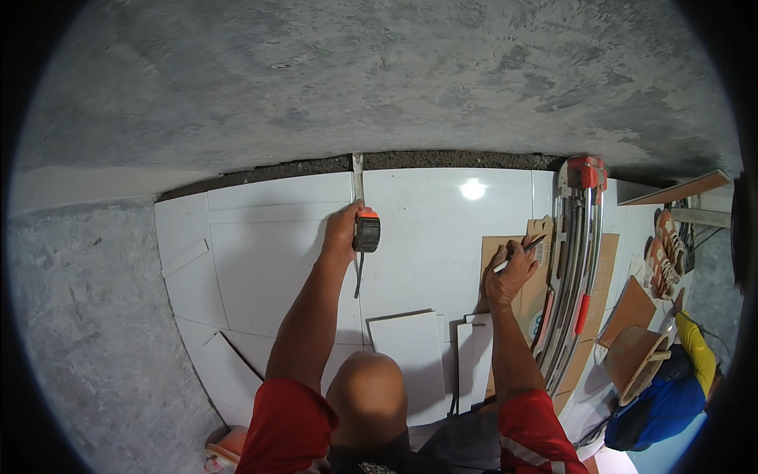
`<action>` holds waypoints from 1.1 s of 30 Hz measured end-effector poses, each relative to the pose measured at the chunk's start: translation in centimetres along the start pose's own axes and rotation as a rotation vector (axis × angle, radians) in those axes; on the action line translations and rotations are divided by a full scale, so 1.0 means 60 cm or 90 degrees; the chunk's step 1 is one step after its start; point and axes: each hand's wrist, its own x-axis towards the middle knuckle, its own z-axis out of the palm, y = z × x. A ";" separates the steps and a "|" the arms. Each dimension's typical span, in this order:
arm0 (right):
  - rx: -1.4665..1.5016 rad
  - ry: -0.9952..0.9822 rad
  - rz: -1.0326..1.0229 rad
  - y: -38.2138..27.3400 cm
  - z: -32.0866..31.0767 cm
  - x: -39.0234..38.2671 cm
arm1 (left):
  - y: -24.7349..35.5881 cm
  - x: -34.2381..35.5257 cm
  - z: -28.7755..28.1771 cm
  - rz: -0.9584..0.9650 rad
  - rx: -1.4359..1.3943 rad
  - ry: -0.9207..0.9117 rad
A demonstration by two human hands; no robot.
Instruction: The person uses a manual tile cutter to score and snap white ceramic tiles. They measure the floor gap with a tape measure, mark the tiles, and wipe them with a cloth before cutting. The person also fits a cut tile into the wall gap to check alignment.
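My left hand (341, 233) is closed round a black and orange tape measure (367, 231). Its blade (358, 175) is drawn out over the white floor tiles (442, 205) and reaches the rough gap (292, 167) along the wall. A dark strap hangs from the case. My right hand (513, 272) grips a slim pen or pencil (519, 253), its tip pointing up and right, above a brown cardboard sheet (493, 246). Just right of that hand lies a long manual tile cutter (575, 261) with metal rails and red parts.
Cut white tile pieces (410, 347) lie near my knee. At the right are brown tile pieces (629, 312), a pair of shoes (662, 257) and a blue and yellow bundle of cloth (671, 387). A grey plastered wall (379, 79) runs along the far side.
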 end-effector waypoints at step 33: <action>-0.007 0.002 -0.012 0.001 0.005 0.001 | -0.009 0.012 -0.007 0.008 -0.022 0.017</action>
